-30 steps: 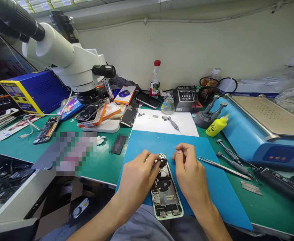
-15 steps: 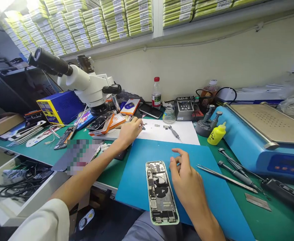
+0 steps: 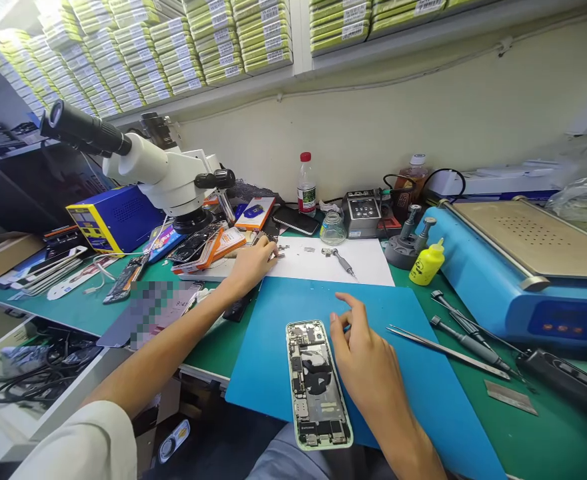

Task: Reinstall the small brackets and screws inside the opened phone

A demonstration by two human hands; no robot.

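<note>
An opened smartphone [image 3: 318, 393] with a light green frame lies on the blue mat [image 3: 263, 360], its inner board and parts exposed. Its lower end sticks out past the mat's near edge. Just right of it rests my right hand [image 3: 368, 353], index finger stretched out and the others loosely curled, holding nothing visible. My left hand [image 3: 252, 267] reaches to the left part of the white sheet [image 3: 306, 267]; its fingers are bent together, and what they hold, if anything, is hidden. Small metal parts [image 3: 283, 249] and a grey screwdriver [image 3: 344, 263] lie on that sheet.
A microscope [image 3: 158, 177] stands at the back left near a blue-yellow box [image 3: 118, 213]. Tweezers [image 3: 448, 350], more screwdrivers [image 3: 473, 343] and a yellow bottle [image 3: 427, 263] are on the right, beside a blue heating plate [image 3: 523, 293]. A glass jar [image 3: 333, 230] stands behind the sheet.
My left hand has shifted slightly toward me over the white sheet's left part, with its fingers lower. My right hand and the smartphone stay in place, while the view has turned slightly right.
</note>
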